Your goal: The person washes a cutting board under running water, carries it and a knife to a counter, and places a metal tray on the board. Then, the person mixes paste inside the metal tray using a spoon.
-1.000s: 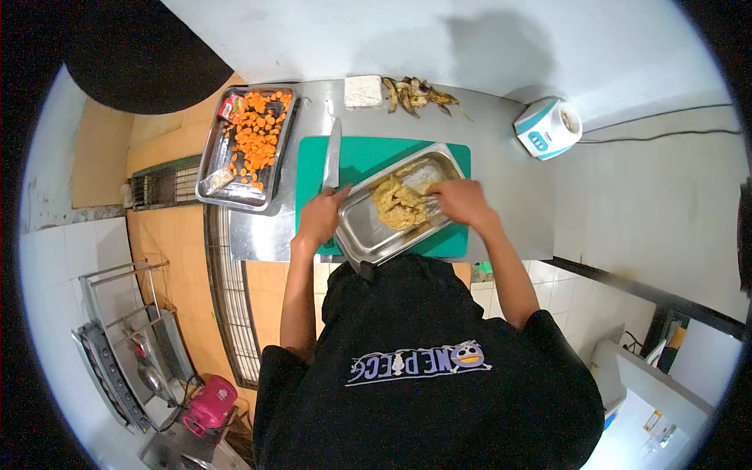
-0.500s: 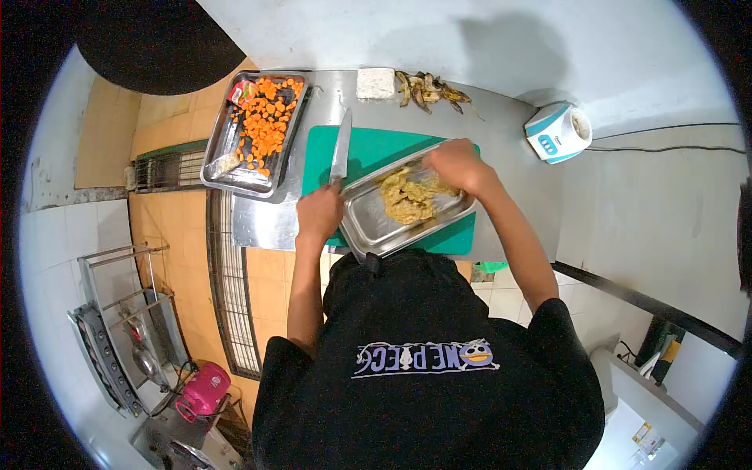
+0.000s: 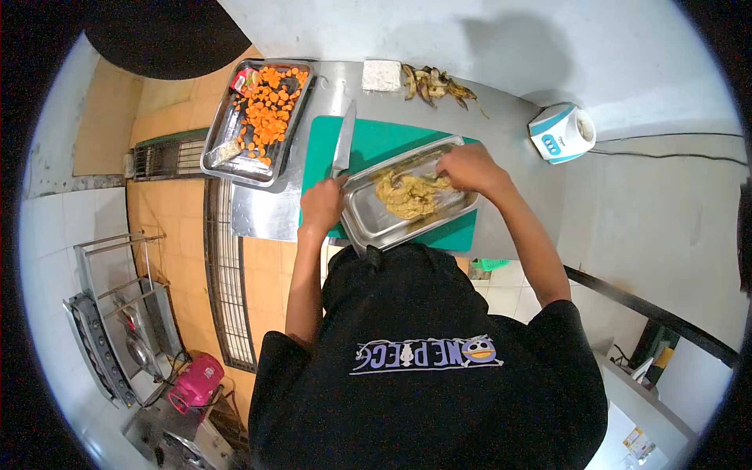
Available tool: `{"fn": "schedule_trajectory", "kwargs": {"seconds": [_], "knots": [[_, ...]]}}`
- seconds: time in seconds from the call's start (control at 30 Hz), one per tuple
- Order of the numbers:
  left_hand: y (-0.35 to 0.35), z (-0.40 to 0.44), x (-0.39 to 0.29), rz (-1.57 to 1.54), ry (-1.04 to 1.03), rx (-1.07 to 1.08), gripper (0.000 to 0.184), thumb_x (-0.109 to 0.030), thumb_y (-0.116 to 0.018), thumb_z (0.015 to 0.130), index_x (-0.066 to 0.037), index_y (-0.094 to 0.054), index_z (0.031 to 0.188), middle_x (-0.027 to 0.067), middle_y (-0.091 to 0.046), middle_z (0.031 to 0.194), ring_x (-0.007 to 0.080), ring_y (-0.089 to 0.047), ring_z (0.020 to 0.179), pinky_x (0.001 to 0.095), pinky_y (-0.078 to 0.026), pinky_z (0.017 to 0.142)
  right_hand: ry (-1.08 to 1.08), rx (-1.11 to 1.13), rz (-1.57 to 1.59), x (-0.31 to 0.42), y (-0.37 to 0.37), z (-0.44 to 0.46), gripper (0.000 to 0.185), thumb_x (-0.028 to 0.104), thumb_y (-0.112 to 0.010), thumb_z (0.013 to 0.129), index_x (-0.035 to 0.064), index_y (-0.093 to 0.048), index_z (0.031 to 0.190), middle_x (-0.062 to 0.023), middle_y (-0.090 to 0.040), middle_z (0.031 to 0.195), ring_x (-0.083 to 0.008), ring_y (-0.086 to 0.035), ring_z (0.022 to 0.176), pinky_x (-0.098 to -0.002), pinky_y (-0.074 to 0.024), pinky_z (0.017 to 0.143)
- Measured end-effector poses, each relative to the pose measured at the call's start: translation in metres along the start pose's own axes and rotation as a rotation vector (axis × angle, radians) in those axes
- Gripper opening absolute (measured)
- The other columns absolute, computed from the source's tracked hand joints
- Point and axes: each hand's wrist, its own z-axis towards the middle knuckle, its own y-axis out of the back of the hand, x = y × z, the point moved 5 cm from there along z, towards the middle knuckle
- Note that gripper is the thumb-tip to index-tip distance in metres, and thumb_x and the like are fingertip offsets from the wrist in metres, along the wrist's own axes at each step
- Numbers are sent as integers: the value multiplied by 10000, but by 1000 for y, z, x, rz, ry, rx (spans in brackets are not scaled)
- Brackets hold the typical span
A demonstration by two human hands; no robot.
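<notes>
My left hand [image 3: 322, 205] is closed on the left end of a rectangular metal tray [image 3: 364, 215], which sits tilted across a green cutting board [image 3: 450, 237]. A lumpy yellow mash [image 3: 407, 197] lies in the tray. My right hand [image 3: 470, 167] is a closed fist over the tray's right part, at the edge of the mash. Whatever it grips is mostly hidden by the fingers and the mash. A large knife [image 3: 345, 141] rests on the board just beyond my left hand, its blade pointing away from me.
A metal tray [image 3: 210, 157] with carrot pieces [image 3: 270, 117] and small packets stands at the left. A white block [image 3: 381, 76] and dark banana peels [image 3: 439, 84] lie at the back by the wall. To the right is a white-and-blue appliance base [image 3: 560, 135] with a cable.
My right hand has moved slightly, and the mash is spread a little differently, further left. My left hand stays on the tray's end. The whole view has shifted slightly.
</notes>
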Motion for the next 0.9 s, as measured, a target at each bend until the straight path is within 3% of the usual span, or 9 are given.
{"fn": "schedule_trajectory", "kwargs": {"seconds": [0.13,0.27,0.33,0.5,0.6,0.73,0.83,0.9], "knots": [[7,4,-6,33,-18,37,305,-180,-610,923,-216,-686,1217,173,-719,945,380,-699,871,495,-561,725,11,-81,-17,13,-48,2,229,169,-695,756,223,-774,964,-107,-742,891,-311,-727,850,-475,-567,690],[7,5,-3,44,14,73,296,-182,-615,920,-214,-691,1205,170,-720,945,377,-701,873,493,-562,725,20,-84,118,32,-51,-9,210,194,-633,806,244,-772,955,-149,-732,875,-352,-716,844,-494,-564,717],[4,5,-1,56,56,76,291,-178,-612,919,-215,-696,1196,170,-721,942,375,-703,880,490,-562,726,-2,-96,214,28,-26,-23,183,202,-613,821,193,-767,919,-160,-729,863,-368,-712,832,-491,-565,717],[4,2,-6,3,17,24,309,-153,-592,919,-209,-688,1206,179,-719,968,390,-697,895,500,-556,742,-329,-124,130,7,-27,-37,194,199,-587,835,80,-740,847,-204,-717,834,-370,-716,802,-521,-567,704],[-5,3,-3,-30,-3,-14,317,-143,-579,919,-199,-678,1215,185,-716,1002,403,-693,902,512,-551,751,-357,-197,142,14,-46,-39,235,268,-585,920,93,-724,848,-173,-703,801,-371,-694,775,-498,-551,680],[-7,-2,-2,-59,0,-63,320,-145,-576,919,-182,-665,1224,184,-711,1037,411,-689,905,524,-546,751,-309,-161,172,19,-65,-41,247,284,-579,935,93,-727,883,-189,-701,821,-376,-694,781,-501,-549,682],[-9,-4,-3,-60,21,-80,316,-149,-586,916,-177,-662,1222,179,-709,1045,412,-687,906,524,-544,745,-370,-151,169,18,-66,-47,218,229,-578,878,76,-733,889,-197,-712,855,-367,-714,807,-515,-566,687],[-8,-4,-5,-69,22,-79,312,-150,-589,916,-174,-663,1218,177,-708,1051,410,-686,909,524,-544,743,-386,-182,307,21,-52,-55,256,267,-550,925,80,-725,914,-199,-712,883,-381,-705,843,-523,-560,721]]}}
